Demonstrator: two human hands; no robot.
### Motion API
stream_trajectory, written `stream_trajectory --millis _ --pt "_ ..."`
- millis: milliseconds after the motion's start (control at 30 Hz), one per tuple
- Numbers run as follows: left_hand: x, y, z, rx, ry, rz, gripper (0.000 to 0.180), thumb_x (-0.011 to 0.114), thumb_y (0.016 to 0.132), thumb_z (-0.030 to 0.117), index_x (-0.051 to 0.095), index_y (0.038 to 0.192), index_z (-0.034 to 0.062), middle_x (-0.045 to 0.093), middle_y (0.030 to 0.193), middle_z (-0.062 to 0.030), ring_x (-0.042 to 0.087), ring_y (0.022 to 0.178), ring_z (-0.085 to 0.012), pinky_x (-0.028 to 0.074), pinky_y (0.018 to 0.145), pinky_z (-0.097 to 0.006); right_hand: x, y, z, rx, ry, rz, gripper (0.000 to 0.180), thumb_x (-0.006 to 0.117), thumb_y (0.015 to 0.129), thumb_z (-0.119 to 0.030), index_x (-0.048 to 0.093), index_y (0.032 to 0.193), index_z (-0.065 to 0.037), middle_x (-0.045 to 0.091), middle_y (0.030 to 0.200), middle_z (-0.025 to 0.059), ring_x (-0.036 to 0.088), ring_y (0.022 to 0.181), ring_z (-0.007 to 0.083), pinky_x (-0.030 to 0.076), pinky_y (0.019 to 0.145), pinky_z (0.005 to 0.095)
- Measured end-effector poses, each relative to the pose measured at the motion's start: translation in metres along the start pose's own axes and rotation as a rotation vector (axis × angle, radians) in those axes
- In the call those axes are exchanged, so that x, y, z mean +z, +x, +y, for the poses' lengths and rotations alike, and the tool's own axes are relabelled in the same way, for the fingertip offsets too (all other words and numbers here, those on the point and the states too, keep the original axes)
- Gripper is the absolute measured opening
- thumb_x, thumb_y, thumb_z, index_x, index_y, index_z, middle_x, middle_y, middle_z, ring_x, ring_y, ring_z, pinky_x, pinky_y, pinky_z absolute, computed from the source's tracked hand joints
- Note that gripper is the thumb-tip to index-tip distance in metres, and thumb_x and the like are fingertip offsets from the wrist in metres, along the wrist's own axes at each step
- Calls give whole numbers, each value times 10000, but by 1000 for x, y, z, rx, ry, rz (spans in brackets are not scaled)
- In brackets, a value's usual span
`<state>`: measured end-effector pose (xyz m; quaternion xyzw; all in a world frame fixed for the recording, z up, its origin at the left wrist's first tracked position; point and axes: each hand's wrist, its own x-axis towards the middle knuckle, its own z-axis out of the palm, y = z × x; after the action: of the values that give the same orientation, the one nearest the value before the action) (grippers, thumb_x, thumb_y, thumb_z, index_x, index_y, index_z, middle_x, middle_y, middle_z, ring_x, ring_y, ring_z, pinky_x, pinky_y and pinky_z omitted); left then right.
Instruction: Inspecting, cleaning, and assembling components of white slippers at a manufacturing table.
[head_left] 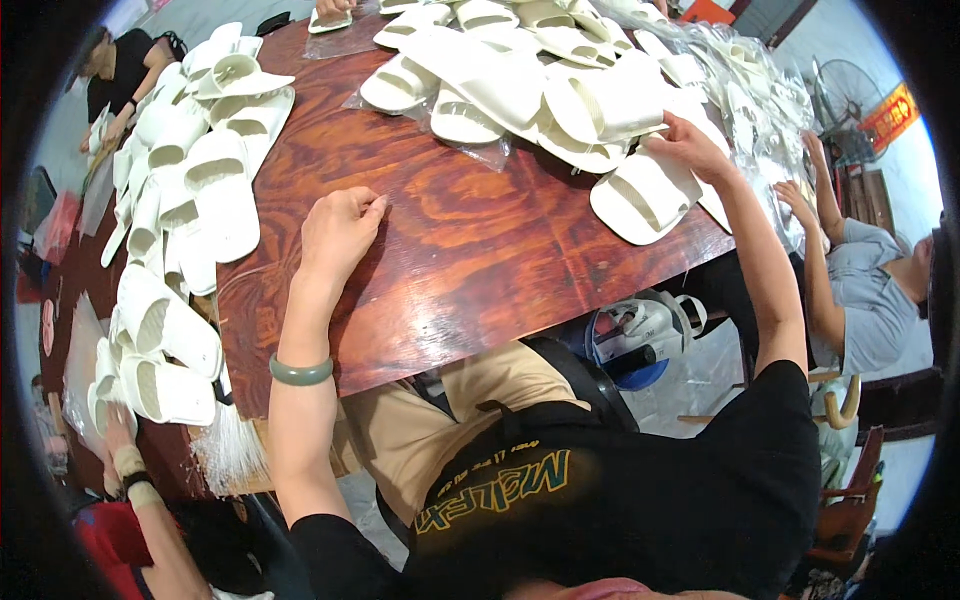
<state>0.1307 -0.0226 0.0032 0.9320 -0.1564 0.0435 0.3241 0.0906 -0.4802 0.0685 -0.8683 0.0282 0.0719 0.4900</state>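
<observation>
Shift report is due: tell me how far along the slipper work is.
Done: white slippers stacked in a row along the table's left side. In hand: the right hand is on a loose slipper; the left hand rests closed, holding nothing visible. Left: the jumbled pile ahead.

Right hand: our fingertips are tucked under the white slippers, so we cannot tell what they grip.
Left hand: curled on the wooden table; whether anything sits inside our fist is hidden.
Slipper pile beyond the right hand: the far end is cut off by the top edge.
Clear bags right of the right hand: glare hides their contents.
Co-worker further right: cut by the dark rim.
</observation>
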Motion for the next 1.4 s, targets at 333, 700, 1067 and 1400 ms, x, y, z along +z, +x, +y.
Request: stream_trajectory --millis 333,700,1067,1400 --pt "-14 1 -9 -45 91 12 242 563 828 274 666 814 55 616 698 -171 593 711 -365 448 635 -435 42 -55 -58 -9 233 95 334 655 789 -86 566 1089 33 649 961 102 633 818 138 513 745 242" --pt "-68 -55 -4 -142 -561 157 213 552 868 156 580 995 -12 434 606 66 369 542 -14 283 469 -183 224 -57 -107 -43 1125 -420 270 577 849 -99 464 1072 2 549 1160 136 505 1130 240 404 956 367" --pt "-43 -144 53 -269 -1306 -214 675 366 821 8 56 1417 76 394 689 0 317 566 -67 275 525 -204 245 -79 -110 35 563 -619 298 547 900 -162 557 1154 -5 609 869 15 519 663 36 415 584 166" --pt "3 -174 64 -367 -1551 -196 478 445 929 101 226 1350 36 468 749 -37 378 600 -96 336 563 -225 266 -62 -115 -154 211 -501 161 616 849 -139 651 845 18 607 699 12 520 567 44 398 504 198"
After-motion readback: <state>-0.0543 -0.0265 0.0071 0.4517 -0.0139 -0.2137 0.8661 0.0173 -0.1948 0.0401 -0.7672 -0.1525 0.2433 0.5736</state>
